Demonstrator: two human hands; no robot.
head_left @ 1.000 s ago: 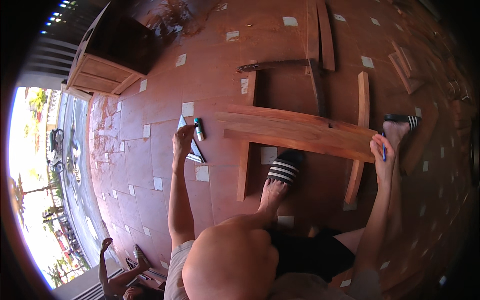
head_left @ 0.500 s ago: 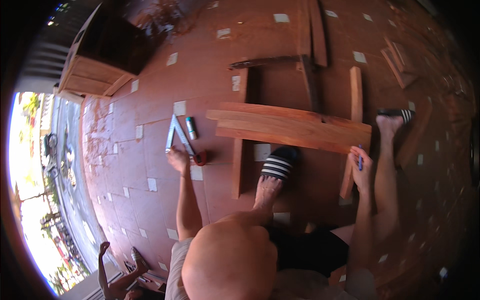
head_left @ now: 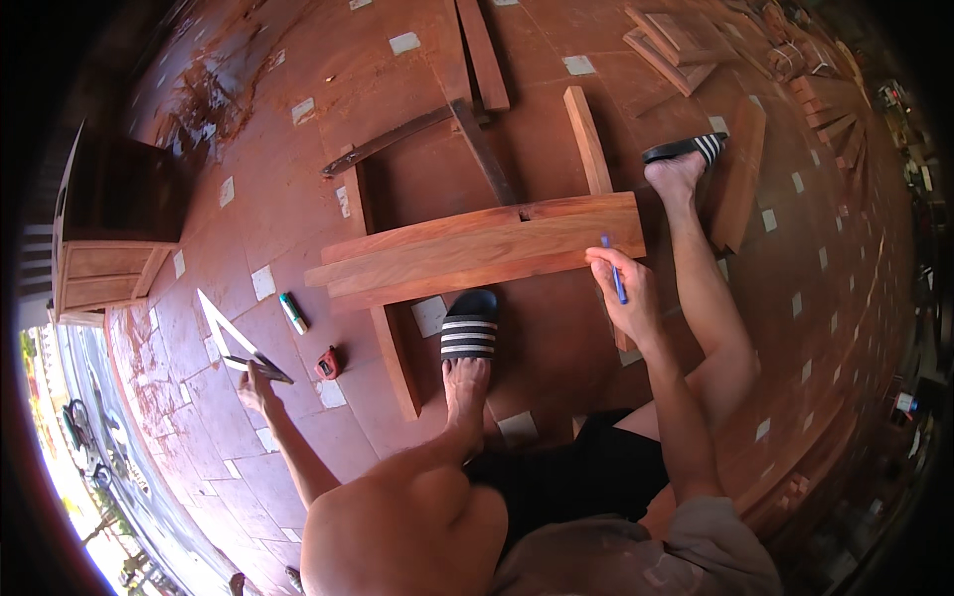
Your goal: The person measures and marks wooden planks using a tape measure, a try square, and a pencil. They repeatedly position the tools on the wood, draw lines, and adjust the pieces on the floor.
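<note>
My left hand (head_left: 256,392) is closed on a metal carpenter's square (head_left: 231,333), lifted off the floor at the left. In my right hand (head_left: 631,298) is a blue pen (head_left: 616,273), held between the fingers over the right end of the boards. Reddish-brown wooden boards (head_left: 477,248) lie side by side across two timber pieces (head_left: 395,363). A red tape measure (head_left: 328,364) and a green and white tube (head_left: 293,312) lie on the floor to the right of the square.
My sandalled foot (head_left: 467,343) is planted near the boards' front edge; the other (head_left: 686,154) is beyond their right end. Darker wood strips (head_left: 482,154) lie behind. A wooden cabinet (head_left: 109,268) stands far left, and more wood pieces (head_left: 681,45) lie at the back right.
My left hand has taken the square up off the floor, away from the tape measure. My right hand keeps the pen near the boards' right end. The whole view has turned and shifted.
</note>
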